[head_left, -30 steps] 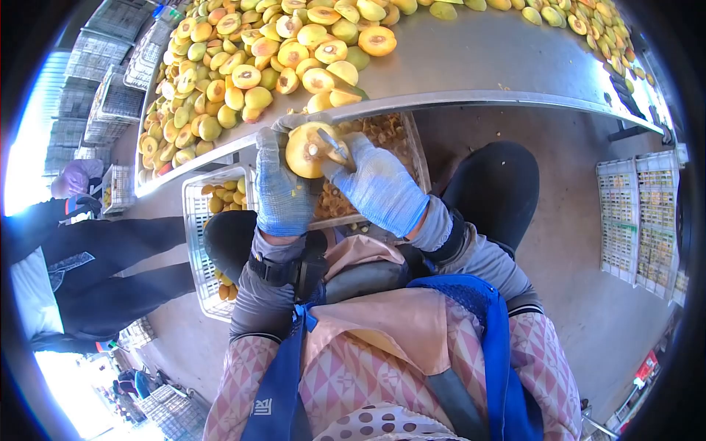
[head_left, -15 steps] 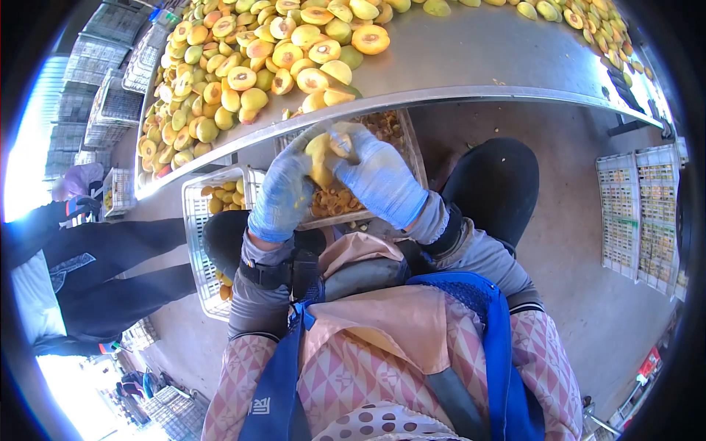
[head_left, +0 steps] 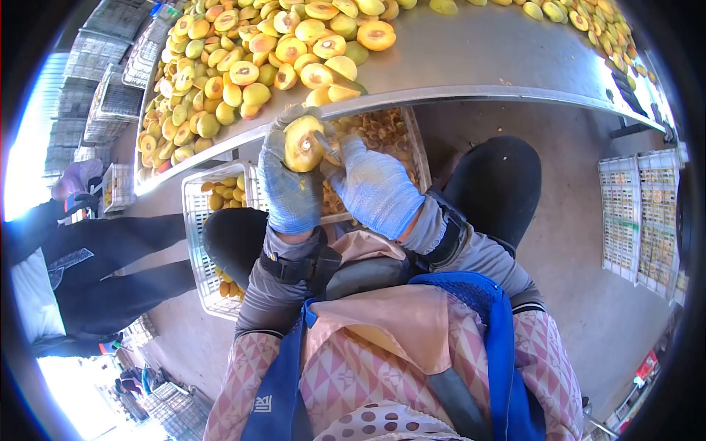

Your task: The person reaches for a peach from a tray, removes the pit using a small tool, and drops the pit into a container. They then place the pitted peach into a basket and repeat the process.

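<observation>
My left hand [head_left: 288,180], in a pale blue glove, holds a yellow peach half [head_left: 303,144] with its cut face up. In my gloved right hand [head_left: 373,180] is a small metal tool [head_left: 326,145], its tip at the edge of the fruit's cut face. Both hands are just below the table's front edge, over a crate [head_left: 421,158] of brownish scraps [head_left: 379,132]. Many halved peaches [head_left: 220,73] are heaped on the metal table [head_left: 471,55] in front.
A white basket [head_left: 193,242] with peach halves stands left of my legs. Another person [head_left: 110,279] is at the far left. Stacked crates [head_left: 110,103] rise behind at upper left; more crates [head_left: 640,213] stand at right. The table edge crosses above my hands.
The peach half has turned so its cut face shows. My left hand has moved slightly right and turned, and my right hand has lowered a little with the tool now at the fruit.
</observation>
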`<action>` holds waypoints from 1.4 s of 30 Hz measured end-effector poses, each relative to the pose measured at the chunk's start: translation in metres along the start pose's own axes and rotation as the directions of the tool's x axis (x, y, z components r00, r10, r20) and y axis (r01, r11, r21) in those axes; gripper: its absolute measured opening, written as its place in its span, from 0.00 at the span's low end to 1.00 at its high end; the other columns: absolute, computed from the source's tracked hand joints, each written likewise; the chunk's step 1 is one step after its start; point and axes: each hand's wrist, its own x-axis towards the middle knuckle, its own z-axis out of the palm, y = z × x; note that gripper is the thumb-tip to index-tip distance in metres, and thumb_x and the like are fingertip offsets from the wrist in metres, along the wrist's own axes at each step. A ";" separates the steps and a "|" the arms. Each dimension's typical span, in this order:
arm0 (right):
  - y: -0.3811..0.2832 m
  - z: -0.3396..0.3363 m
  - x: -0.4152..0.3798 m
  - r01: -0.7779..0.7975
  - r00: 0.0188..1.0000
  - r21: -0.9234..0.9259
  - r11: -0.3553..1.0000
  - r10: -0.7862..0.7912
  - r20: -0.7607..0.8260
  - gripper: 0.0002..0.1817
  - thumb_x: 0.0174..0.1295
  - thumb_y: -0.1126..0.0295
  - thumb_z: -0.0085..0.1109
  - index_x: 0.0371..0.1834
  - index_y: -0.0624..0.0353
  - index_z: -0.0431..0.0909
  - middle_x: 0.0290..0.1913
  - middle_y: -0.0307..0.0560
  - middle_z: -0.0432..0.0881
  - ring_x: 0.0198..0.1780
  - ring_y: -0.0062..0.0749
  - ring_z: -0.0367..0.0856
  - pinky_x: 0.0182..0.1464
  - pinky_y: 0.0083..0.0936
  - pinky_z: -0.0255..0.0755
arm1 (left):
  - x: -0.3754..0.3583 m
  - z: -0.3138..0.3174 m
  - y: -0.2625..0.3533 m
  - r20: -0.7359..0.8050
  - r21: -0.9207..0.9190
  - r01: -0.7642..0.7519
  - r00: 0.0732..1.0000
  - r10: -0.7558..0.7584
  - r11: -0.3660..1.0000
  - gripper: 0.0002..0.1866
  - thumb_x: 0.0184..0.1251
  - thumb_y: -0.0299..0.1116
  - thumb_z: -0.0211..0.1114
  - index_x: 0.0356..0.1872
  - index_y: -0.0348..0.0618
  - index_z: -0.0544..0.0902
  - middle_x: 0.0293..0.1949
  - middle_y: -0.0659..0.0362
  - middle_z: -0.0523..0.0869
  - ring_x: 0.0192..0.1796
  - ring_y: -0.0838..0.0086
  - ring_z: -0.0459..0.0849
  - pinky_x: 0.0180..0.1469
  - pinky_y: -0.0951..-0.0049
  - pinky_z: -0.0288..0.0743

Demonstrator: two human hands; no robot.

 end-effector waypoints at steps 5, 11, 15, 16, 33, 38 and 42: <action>0.002 0.008 -0.002 0.008 1.000 0.161 0.987 -0.004 -0.022 0.17 0.63 0.63 0.61 0.45 0.66 0.70 0.25 0.64 0.80 0.30 0.58 0.82 0.31 0.47 0.75 | -0.005 0.006 -0.009 0.030 -0.296 0.034 0.999 -0.027 0.955 0.19 0.75 0.37 0.52 0.59 0.37 0.71 0.54 0.52 0.79 0.53 0.68 0.79 0.57 0.69 0.75; -0.007 0.005 -0.006 -0.052 0.999 0.257 0.965 0.046 0.026 0.20 0.64 0.63 0.60 0.51 0.66 0.70 0.30 0.66 0.80 0.34 0.60 0.82 0.35 0.48 0.76 | -0.008 0.011 -0.015 -0.099 -0.147 -0.046 0.995 0.031 0.988 0.19 0.73 0.39 0.55 0.58 0.37 0.73 0.51 0.54 0.80 0.51 0.70 0.79 0.55 0.68 0.75; -0.005 0.004 -0.009 -0.020 0.998 0.136 0.990 0.013 0.055 0.22 0.64 0.61 0.60 0.54 0.65 0.71 0.28 0.64 0.81 0.31 0.60 0.82 0.33 0.48 0.76 | -0.009 0.006 -0.008 -0.037 0.235 -0.066 0.996 0.077 0.970 0.17 0.73 0.37 0.56 0.56 0.36 0.75 0.49 0.54 0.80 0.50 0.71 0.80 0.54 0.70 0.75; -0.005 0.002 -0.009 -0.014 0.997 0.111 0.994 0.006 0.077 0.22 0.64 0.61 0.60 0.54 0.64 0.71 0.28 0.64 0.81 0.31 0.60 0.82 0.33 0.47 0.76 | -0.009 0.004 -0.007 -0.017 0.276 -0.091 0.995 0.100 0.957 0.16 0.73 0.35 0.56 0.55 0.36 0.75 0.49 0.54 0.80 0.50 0.71 0.80 0.54 0.71 0.76; 0.013 0.011 -0.004 0.357 0.915 0.256 0.899 -0.392 0.101 0.14 0.65 0.65 0.55 0.46 0.64 0.78 0.37 0.63 0.82 0.39 0.56 0.82 0.42 0.43 0.77 | 0.001 0.002 -0.001 -0.173 -0.224 0.266 0.936 -0.307 0.938 0.26 0.77 0.51 0.50 0.43 0.34 0.82 0.34 0.55 0.87 0.33 0.73 0.86 0.36 0.75 0.80; 0.003 -0.001 -0.004 0.079 0.954 0.265 0.961 -0.150 0.261 0.14 0.64 0.64 0.56 0.45 0.64 0.78 0.36 0.62 0.83 0.41 0.57 0.82 0.44 0.44 0.76 | 0.006 -0.005 -0.001 -0.065 -0.103 0.279 0.956 -0.287 0.955 0.27 0.76 0.51 0.52 0.37 0.33 0.84 0.31 0.55 0.87 0.33 0.73 0.86 0.35 0.77 0.78; -0.001 -0.007 -0.006 0.032 0.951 0.249 0.968 -0.106 0.291 0.13 0.63 0.65 0.57 0.44 0.63 0.79 0.35 0.61 0.83 0.40 0.56 0.82 0.43 0.43 0.77 | 0.006 -0.008 -0.002 -0.039 0.000 0.263 0.964 -0.263 0.965 0.30 0.76 0.53 0.49 0.36 0.32 0.84 0.31 0.53 0.87 0.33 0.74 0.84 0.37 0.76 0.77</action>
